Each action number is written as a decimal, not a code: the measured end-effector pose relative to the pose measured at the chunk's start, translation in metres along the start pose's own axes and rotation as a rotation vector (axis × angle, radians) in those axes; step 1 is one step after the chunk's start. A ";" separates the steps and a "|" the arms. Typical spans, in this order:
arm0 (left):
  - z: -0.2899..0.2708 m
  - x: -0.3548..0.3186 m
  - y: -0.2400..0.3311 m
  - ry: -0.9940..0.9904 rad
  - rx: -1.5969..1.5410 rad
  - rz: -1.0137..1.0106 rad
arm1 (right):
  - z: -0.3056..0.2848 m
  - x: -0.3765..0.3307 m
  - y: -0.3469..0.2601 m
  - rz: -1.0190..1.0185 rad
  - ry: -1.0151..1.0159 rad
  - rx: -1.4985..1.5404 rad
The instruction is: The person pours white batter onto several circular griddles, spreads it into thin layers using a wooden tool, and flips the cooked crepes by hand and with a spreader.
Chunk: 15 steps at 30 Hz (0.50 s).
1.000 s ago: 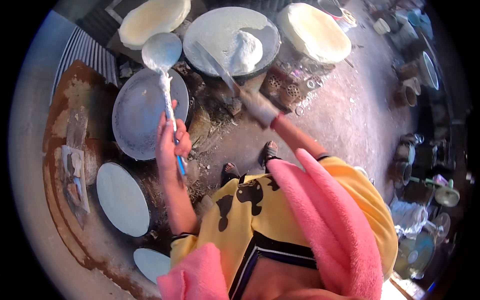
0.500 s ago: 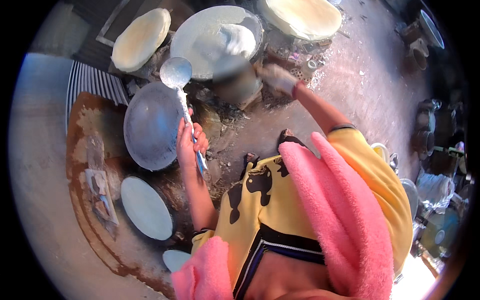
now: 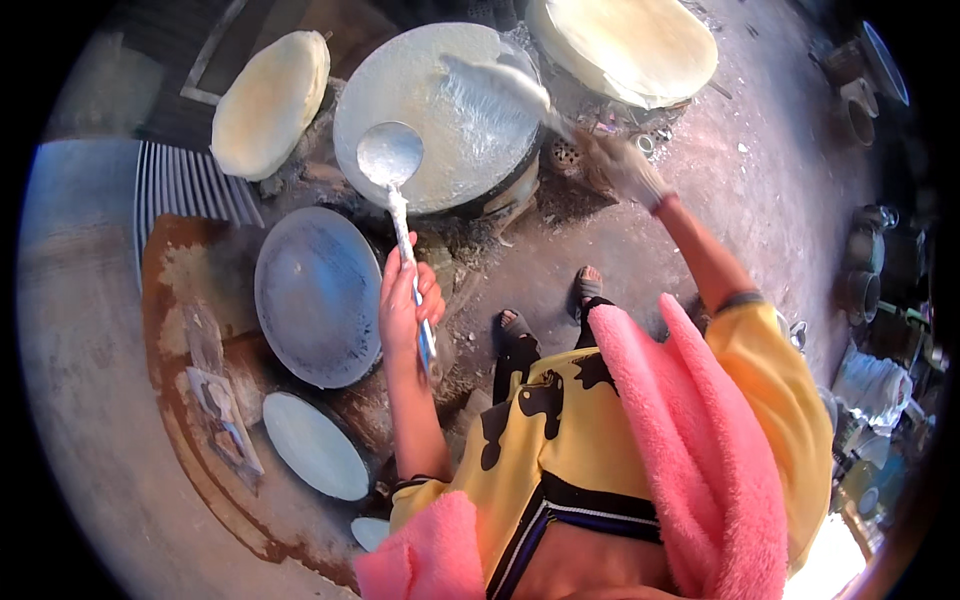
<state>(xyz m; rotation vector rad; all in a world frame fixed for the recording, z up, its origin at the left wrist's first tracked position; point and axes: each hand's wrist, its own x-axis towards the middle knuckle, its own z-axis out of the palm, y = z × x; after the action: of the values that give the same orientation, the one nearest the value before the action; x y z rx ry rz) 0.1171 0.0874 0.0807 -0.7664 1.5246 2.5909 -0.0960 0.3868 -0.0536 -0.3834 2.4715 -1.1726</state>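
My left hand (image 3: 411,300) is wrapped round the handle of a metal ladle (image 3: 390,155). The ladle's batter-coated bowl hangs over the near edge of a large round griddle (image 3: 375,90). Pale batter coats much of the griddle's surface. My right hand (image 3: 625,170), in a pale glove, reaches in from the right, closed on the handle of a flat batter spreader (image 3: 505,85). Motion smears that tool, and its blade lies over the far right part of the griddle. Whether the blade touches the batter, I cannot tell.
Stacks of thin round flatbreads stand left (image 3: 270,105) and right (image 3: 630,45) of the griddle. A large grey pan (image 3: 318,295) is left of my forearm, with a round vessel of pale liquid (image 3: 316,445) nearer. Pots (image 3: 858,285) line the far right.
The spreader has swung up from beside the griddle onto it, and the white heap of batter has been spread. My left hand and ladle appear slightly lower and farther right in view.
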 end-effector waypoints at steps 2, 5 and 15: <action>0.000 0.030 0.008 -0.046 0.066 -0.026 | -0.010 0.037 -0.035 -0.091 0.225 -0.179; 0.000 0.078 0.017 -0.152 0.036 -0.085 | 0.009 0.059 -0.089 -0.003 0.181 -0.419; 0.013 0.167 0.031 -0.185 0.373 -0.054 | 0.111 -0.036 -0.092 0.053 0.509 0.362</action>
<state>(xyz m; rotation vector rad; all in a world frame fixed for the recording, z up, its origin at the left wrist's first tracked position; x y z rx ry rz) -0.0428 0.0472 0.0384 -0.5058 1.8189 2.1699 -0.0071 0.2681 -0.0382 0.0981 2.5614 -1.8358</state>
